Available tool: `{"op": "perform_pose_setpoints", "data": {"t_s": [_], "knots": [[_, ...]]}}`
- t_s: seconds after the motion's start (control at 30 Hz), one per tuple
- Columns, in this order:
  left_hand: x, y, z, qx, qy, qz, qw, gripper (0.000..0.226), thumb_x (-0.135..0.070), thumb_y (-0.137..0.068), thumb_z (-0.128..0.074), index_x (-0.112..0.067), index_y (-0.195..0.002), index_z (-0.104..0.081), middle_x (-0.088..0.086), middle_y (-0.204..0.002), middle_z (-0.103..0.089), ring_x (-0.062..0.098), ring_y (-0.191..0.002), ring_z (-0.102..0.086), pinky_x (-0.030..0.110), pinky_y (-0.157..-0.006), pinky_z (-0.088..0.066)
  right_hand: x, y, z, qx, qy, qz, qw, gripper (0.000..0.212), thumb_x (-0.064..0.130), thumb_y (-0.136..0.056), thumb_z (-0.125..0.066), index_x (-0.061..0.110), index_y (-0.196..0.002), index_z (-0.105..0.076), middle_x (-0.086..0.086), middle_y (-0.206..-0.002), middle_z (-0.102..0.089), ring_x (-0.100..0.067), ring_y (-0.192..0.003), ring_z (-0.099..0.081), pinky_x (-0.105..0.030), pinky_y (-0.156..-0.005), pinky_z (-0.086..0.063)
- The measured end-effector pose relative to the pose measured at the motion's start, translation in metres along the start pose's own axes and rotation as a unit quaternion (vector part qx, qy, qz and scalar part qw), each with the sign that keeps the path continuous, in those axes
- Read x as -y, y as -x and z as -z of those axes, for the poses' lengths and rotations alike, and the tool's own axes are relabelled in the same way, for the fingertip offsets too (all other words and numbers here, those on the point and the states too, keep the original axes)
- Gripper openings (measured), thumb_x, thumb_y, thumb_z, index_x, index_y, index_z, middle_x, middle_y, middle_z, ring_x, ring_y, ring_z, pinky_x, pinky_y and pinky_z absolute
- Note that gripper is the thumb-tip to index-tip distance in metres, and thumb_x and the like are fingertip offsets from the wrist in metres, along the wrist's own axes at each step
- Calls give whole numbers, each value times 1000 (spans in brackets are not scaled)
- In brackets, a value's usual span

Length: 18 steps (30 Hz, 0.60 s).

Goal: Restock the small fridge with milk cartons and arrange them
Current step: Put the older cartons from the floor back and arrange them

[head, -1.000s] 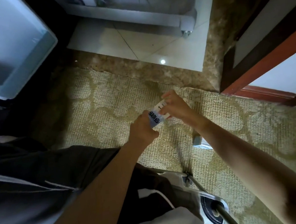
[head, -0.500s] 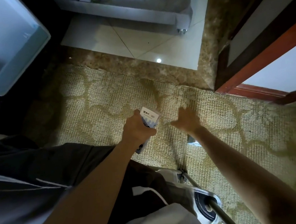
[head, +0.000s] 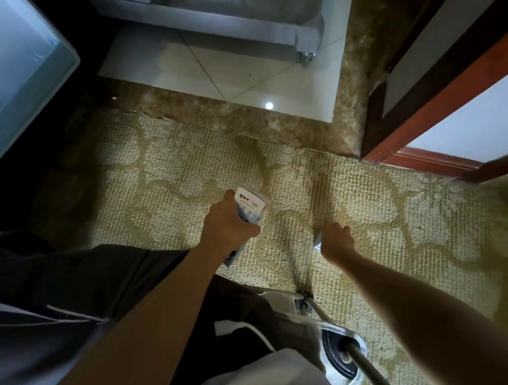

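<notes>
Gripping one milk carton (head: 252, 206) in our left hand (head: 229, 225) above the carpet (head: 182, 168), we reach the right hand (head: 336, 241) onto a second carton (head: 317, 242), its hold unclear, so next both probably go into the fridge (head: 18, 75).

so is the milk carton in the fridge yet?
Out. The left hand grips the milk carton above the carpet, well clear of the fridge.

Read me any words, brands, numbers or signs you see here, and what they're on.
Milk carton in the left hand: dark Chinese brand characters, too blurred to read surely; a five-ring emblem beside them.
Small line beneath: too small to read.
No other readable text.
</notes>
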State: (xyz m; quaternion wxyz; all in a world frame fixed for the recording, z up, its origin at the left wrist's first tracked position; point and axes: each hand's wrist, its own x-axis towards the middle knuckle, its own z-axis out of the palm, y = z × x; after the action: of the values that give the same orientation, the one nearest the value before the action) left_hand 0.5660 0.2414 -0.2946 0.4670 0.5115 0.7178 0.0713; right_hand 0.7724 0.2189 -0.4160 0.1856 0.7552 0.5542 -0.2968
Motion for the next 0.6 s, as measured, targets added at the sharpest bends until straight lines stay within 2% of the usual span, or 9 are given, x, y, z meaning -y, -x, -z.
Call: {"op": "perform_pose_setpoints", "data": {"t_s": [0.13, 0.2, 0.3, 0.43, 0.5, 0.6], "knots": [[2, -1, 1, -2, 13, -2, 1000, 47, -10, -75, -73, -5, -113, -46, 4, -95, -55, 19, -84, -53, 27, -71, -44, 9, -2, 6, -10, 8, 16, 1000, 39, 0, -92, -46, 0, -130, -39, -17, -128, -53, -30, -119, -50, -35, -92, -46], [1, 0, 3, -6, 23, -5, 1000, 45, -10, -74, -73, -8, -109, -45, 4, -95, -55, 19, -84, -53, 27, -70, -45, 15, -3, 10, -20, -4, 27, 999, 35, 0, -92, -46, 0, -127, -44, -16, -126, -56, -30, -115, -55, -35, -90, -47], [1, -1, 6, -16, 55, 5, 998, 48, -9, -74, -73, -6, -115, -47, 4, -96, -56, 20, -85, -53, 29, -71, -47, 30, 1, 22, -14, -11, 68, 998, 32, 3, -93, -44, 1, -124, -50, -18, -126, -56, -33, -116, -55, -36, -93, -44], [1, -3, 22, -83, 140, 54, 985, 40, -13, -76, -73, -11, -106, -47, -4, -81, -50, 11, -72, -49, 18, -53, -42, 65, -3, 45, -23, -54, 114, 992, 30, 9, -89, -49, 2, -117, -48, -19, -121, -59, -33, -112, -57, -36, -90, -46], [3, -5, 38, -111, 176, 60, 976, 45, -15, -76, -73, -9, -114, -49, -1, -88, -53, 13, -76, -52, 21, -57, -45, 91, -2, 62, -30, -65, 148, 986, 32, 14, -87, -55, 2, -116, -49, -18, -117, -61, -31, -107, -59, -35, -87, -47], [7, -10, 77, -177, 200, 82, 960, 57, -18, -73, -75, -7, -121, -47, 8, -103, -59, 23, -93, -60, 33, -73, -55, 137, 5, 92, -52, -81, 196, 976, 39, 23, -86, -62, 3, -118, -53, -16, -119, -61, -30, -110, -58, -33, -88, -46]]}}
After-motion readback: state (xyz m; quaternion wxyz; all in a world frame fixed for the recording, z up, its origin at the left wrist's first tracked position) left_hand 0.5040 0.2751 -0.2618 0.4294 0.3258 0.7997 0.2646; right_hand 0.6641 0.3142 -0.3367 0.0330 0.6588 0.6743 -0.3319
